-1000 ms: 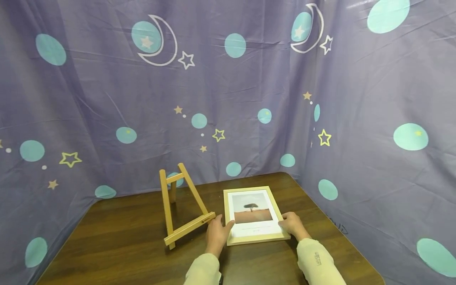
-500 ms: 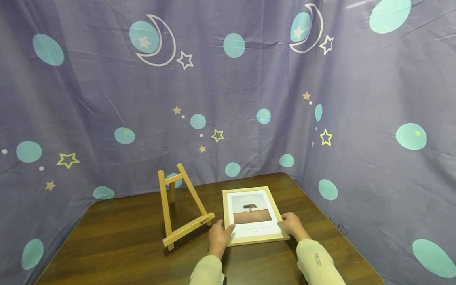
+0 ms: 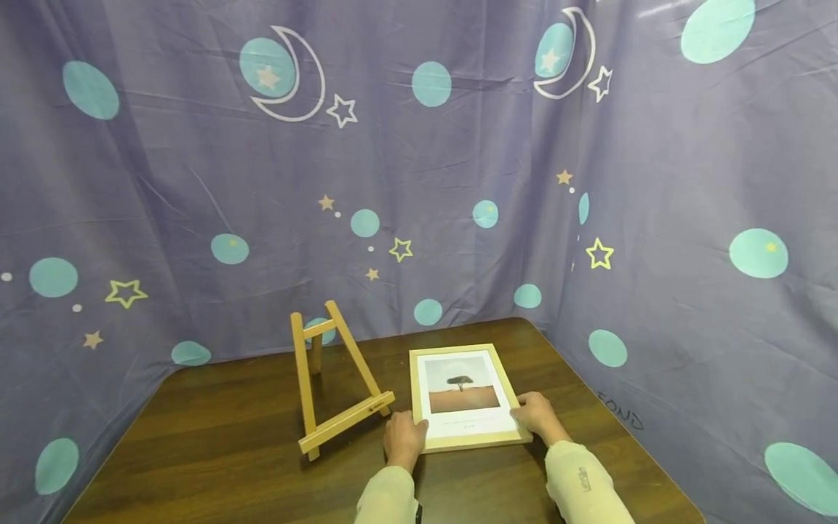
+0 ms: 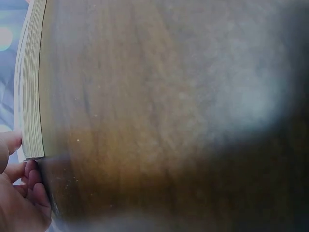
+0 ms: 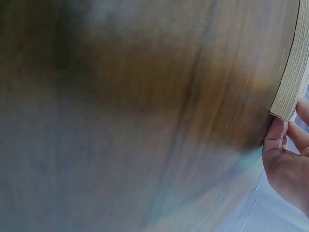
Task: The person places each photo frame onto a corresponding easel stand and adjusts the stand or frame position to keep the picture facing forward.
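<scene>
A light wooden picture frame (image 3: 461, 397) lies face up on the table, showing a print of a tree over reddish ground. My left hand (image 3: 404, 440) grips its lower left side, thumb on the top face. In the left wrist view the fingers of that left hand (image 4: 24, 195) are curled by the corner of the frame's edge (image 4: 33, 92). On the opposite side, my right hand (image 3: 539, 416) holds the frame's lower right edge. The right wrist view shows this hand (image 5: 289, 166) with bent fingers at the corner of the frame's edge (image 5: 292, 72).
A small wooden easel (image 3: 347, 422) stands to the left of the frame, its ledge end close to my left hand. The brown wooden table (image 3: 216, 437) backs onto a purple curtain (image 3: 452, 182) with moons and stars, which also hangs along both sides.
My left hand has shifted slightly right and toward me along the frame's side, and its fingers have drawn in. The right hand, frame and easel stay about where they were.
</scene>
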A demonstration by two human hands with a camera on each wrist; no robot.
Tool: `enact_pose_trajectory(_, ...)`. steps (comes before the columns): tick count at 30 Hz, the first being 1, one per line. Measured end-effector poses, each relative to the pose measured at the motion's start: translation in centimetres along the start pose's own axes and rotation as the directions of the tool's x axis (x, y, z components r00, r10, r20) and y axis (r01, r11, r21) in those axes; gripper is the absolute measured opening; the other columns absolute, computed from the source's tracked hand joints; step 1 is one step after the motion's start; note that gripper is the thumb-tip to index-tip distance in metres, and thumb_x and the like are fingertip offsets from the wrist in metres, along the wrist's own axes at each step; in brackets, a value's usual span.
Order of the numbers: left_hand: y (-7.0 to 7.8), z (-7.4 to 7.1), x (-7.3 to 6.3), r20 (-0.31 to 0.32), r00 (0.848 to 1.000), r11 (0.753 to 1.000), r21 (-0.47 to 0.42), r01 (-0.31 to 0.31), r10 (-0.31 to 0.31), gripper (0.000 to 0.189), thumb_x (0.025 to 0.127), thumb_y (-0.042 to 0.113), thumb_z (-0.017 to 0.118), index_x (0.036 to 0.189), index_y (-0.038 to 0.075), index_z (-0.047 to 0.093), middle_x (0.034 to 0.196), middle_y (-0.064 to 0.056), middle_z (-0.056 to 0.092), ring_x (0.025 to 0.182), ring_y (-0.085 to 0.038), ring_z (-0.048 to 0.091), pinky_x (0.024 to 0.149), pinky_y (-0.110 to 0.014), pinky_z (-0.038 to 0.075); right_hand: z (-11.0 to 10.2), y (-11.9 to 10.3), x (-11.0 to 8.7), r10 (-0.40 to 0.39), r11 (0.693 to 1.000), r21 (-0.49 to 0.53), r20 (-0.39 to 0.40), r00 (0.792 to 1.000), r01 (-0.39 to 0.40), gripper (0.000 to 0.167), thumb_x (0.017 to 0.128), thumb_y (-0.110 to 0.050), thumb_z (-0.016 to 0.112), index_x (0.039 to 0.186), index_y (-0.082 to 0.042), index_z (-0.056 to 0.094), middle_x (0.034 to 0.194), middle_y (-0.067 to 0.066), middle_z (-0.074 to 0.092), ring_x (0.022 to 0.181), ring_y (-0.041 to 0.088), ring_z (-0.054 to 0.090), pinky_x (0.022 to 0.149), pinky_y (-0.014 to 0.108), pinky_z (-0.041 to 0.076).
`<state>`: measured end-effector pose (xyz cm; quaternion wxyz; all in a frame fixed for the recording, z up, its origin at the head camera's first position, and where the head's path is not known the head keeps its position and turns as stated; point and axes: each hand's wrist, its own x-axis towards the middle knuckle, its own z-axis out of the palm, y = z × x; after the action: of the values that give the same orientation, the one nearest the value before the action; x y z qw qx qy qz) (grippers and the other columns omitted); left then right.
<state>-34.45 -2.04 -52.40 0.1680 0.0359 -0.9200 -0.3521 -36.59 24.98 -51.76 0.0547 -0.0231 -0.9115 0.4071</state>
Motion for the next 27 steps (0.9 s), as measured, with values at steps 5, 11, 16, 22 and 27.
enact_pose_trajectory(5,0.2,0.1,0.1,0.030,0.999,1.000,0.008,0.018,-0.018,0.019,0.083,0.017,0.076,0.076,0.003,0.066,0.087,-0.016,0.066,0.088,-0.042,0.062,0.072,-0.054,0.050,-0.1,-0.2,-0.2,-0.013,1.000,-0.025,-0.006,1.000,0.012,0.020,0.081,0.000,0.065,0.096,0.012,0.071,0.082,0.013,0.068,0.074,0.024,0.060,0.069,0.039,0.053)
enact_pose_trajectory(11,0.2,0.1,0.4,0.058,0.997,0.999,-0.015,0.043,-0.042,0.016,0.083,0.013,0.075,0.073,0.006,0.064,0.087,-0.014,0.067,0.089,-0.041,0.063,0.073,-0.054,0.050,-0.1,-0.2,-0.1,-0.020,0.999,-0.034,-0.018,1.000,0.020,0.020,0.078,0.001,0.065,0.094,0.011,0.072,0.081,0.014,0.068,0.074,0.025,0.060,0.068,0.040,0.053)
enact_pose_trajectory(16,0.3,-0.3,0.4,0.082,0.995,0.998,-0.028,0.062,-0.059,0.012,0.084,0.013,0.074,0.077,0.006,0.067,0.092,-0.015,0.068,0.092,-0.040,0.063,0.074,-0.053,0.050,-0.1,-0.1,-0.1,0.004,1.000,0.013,-0.004,1.000,-0.004,0.026,0.078,0.002,0.064,0.099,0.016,0.069,0.085,0.018,0.069,0.076,0.027,0.063,0.070,0.041,0.055)
enact_pose_trajectory(22,0.6,-0.7,0.5,0.096,0.994,0.992,-0.105,0.065,-0.055,0.006,0.085,0.010,0.072,0.084,0.004,0.070,0.089,-0.012,0.069,0.086,-0.035,0.064,0.073,-0.049,0.051,0.1,0.3,0.0,0.035,0.995,0.093,-0.008,0.999,-0.034,0.030,0.076,0.004,0.064,0.102,0.019,0.066,0.089,0.022,0.069,0.078,0.029,0.064,0.071,0.042,0.056)
enact_pose_trajectory(27,0.8,-0.9,0.8,0.085,0.996,0.979,-0.198,0.040,-0.024,0.006,0.086,0.006,0.070,0.082,0.002,0.069,0.076,-0.009,0.065,0.072,-0.025,0.058,0.067,-0.044,0.050,0.1,0.6,0.2,0.075,0.982,0.173,-0.016,0.997,-0.071,0.032,0.079,0.004,0.064,0.106,0.020,0.064,0.096,0.025,0.068,0.085,0.030,0.064,0.076,0.042,0.056)
